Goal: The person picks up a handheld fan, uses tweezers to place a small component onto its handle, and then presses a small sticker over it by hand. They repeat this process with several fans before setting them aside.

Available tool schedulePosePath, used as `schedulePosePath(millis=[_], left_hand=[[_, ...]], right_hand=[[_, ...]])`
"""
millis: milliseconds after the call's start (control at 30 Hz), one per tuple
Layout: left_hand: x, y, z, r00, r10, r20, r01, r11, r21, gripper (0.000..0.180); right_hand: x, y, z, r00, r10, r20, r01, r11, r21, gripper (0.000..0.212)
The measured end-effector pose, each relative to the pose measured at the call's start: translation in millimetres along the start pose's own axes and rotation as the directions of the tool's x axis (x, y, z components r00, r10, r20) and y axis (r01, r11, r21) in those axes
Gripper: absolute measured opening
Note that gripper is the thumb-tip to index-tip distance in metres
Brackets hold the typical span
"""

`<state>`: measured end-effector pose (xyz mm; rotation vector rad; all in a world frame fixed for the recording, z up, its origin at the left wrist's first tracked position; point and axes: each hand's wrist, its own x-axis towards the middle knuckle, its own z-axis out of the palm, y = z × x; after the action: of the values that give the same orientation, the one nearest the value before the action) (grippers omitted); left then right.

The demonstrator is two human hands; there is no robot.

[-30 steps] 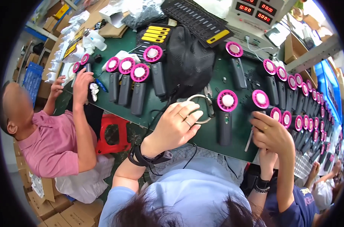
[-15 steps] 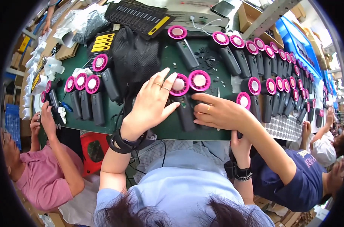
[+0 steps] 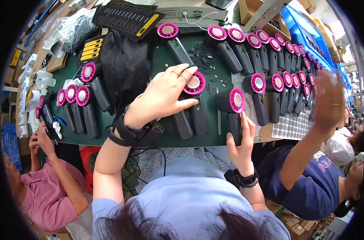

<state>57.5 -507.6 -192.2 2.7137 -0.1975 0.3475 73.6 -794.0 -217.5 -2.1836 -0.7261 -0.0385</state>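
Note:
My left hand (image 3: pixel 160 92) lies over two dark grey handheld fans, its fingers stretched and its thumb apart. The fingertips touch the magenta-ringed head of one fan (image 3: pixel 201 118). The head of the other fan (image 3: pixel 182 125) is hidden under the hand, and only its handle shows. At the table's front edge my right hand (image 3: pixel 243 146) is closed around the handle of a third fan (image 3: pixel 234 127), held upright with its magenta ring and pale centre turned to the right. A thin metal tool (image 3: pixel 219 116) lies between my hands.
Rows of similar fans (image 3: pixel 256 100) stretch off to the right, with several more at left. A black mesh bag (image 3: pixel 128 60) and small black parts (image 3: pixel 204 56) lie beyond my hands. A co-worker's blurred hand (image 3: pixel 330 100) is at right; another person (image 3: pixel 56 184) sits at left.
The co-worker's hand has left the fans before me and moved right. My right hand has come up from the table's edge with a fan. My left hand now covers one fan's head.

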Motion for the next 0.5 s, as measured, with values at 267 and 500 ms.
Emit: schedulePosePath(millis=[267, 500], left_hand=[[13.0, 4.2, 13.3, 0.989, -0.075, 0.125, 0.079, 0.996, -0.030, 0.066], [-11.0, -10.2, 5.2, 0.996, 0.090, -0.009, -0.090, 0.996, 0.020, 0.064]], right_hand=[[2.8, -7.3, -11.2, 0.970, -0.042, 0.239, 0.011, 0.992, 0.126, 0.065], [6.0, -5.2, -0.2, 0.944, -0.074, 0.322, 0.027, 0.989, 0.147, 0.068]])
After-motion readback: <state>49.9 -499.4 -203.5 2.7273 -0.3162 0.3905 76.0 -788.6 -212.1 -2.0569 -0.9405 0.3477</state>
